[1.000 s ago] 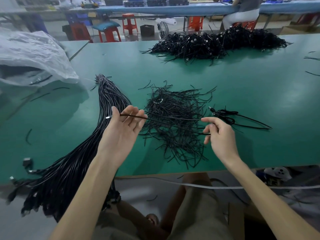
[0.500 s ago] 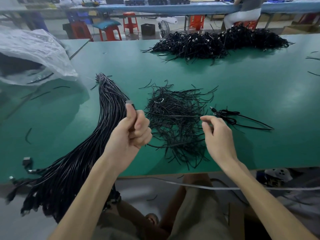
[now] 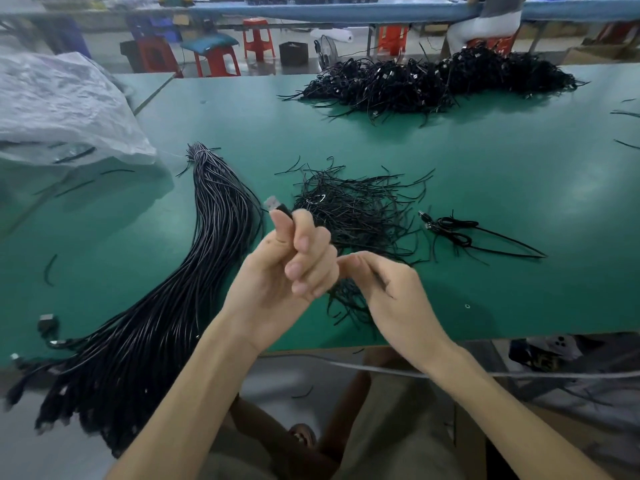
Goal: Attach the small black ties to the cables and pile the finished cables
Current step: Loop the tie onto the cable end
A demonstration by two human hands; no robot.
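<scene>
The left hand (image 3: 280, 282) is raised above the green surface (image 3: 502, 174) with its fingers curled. Its grip is closed on a black cable (image 3: 284, 211), pinched between thumb and forefinger, and the metal plug (image 3: 272, 202) sticks up just past the thumb tip. The rest of that cable is hidden behind the fingers.

The right hand (image 3: 391, 292) sits just beside the left, its forefinger tip touching the left hand's curled fingers. Its fingers are bent inward, but I cannot tell whether its grip holds anything.

Behind both hands lies a loose pile of small black ties (image 3: 360, 206). To the left, a thick bundle of cables (image 3: 221, 230) runs from a bound end mid-surface down over the near edge. Right of the ties lies a single coiled cable (image 3: 450, 228) with a tie's long ends trailing from it. At the far edge sits a large heap of finished cables (image 3: 433, 81). A crumpled plastic bag (image 3: 59, 105) rests at far left.
</scene>
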